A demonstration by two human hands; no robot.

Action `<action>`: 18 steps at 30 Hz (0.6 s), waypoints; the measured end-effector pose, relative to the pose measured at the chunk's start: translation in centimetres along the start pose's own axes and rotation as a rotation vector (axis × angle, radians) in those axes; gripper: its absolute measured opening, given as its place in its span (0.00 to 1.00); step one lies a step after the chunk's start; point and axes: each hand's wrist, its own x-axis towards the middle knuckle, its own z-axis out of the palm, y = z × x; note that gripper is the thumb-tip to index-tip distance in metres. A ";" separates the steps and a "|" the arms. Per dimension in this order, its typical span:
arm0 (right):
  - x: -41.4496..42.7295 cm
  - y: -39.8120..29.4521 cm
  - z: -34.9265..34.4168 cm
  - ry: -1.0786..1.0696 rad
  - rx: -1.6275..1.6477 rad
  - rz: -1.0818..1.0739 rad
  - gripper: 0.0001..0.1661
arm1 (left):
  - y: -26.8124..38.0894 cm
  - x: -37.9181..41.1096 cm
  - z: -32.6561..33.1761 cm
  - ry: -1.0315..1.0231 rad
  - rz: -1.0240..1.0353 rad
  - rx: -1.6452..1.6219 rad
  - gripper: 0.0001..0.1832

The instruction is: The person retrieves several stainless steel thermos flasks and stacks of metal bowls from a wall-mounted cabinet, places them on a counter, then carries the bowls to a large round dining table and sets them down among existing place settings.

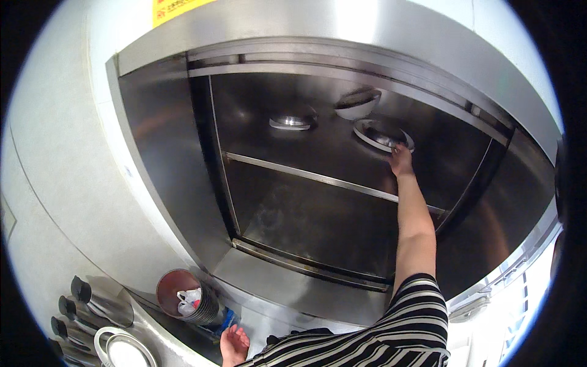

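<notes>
On the upper level of a stainless steel cabinet [302, 179], my right hand [401, 158] is closed on the near rim of a shallow dish [367, 137] with a white edge and a shiny metal piece in it. Just behind that dish a white bowl [360, 109] leans, tilted. To the left lies another shiny dish [291, 123] with a white edge. My left hand [235, 341] hangs low at the bottom of the view, palm up with fingers slightly curled, holding nothing.
A ribbed bin [208, 307] with crumpled white plastic stands at lower left. Several metal jugs with black lids [107, 303] line a counter beside a round metal pot [126, 351]. A metal bar [312, 176] crosses the cabinet's front. Blue packaging [228, 319] lies by the bin.
</notes>
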 end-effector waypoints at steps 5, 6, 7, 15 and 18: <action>-9.4 -3.7 11.4 -0.261 -0.583 -0.089 0.23 | 0.4 0.3 -2.7 -0.049 0.001 -0.012 0.12; -10.7 -4.4 12.7 -0.438 -0.792 -0.344 0.20 | 0.2 0.0 -2.0 0.009 -0.029 -0.009 0.12; -13.2 -5.2 15.1 -0.407 -1.130 -0.744 0.20 | 0.2 -0.3 -2.2 -0.030 -0.013 -0.003 0.12; -18.2 -13.1 21.5 0.046 -1.653 -1.503 0.27 | 0.4 -0.9 -2.5 -0.125 -0.060 0.015 0.13; -18.1 -12.4 21.3 0.088 -1.671 -1.591 0.26 | 0.2 -1.6 -3.0 -0.124 -0.067 -0.001 0.13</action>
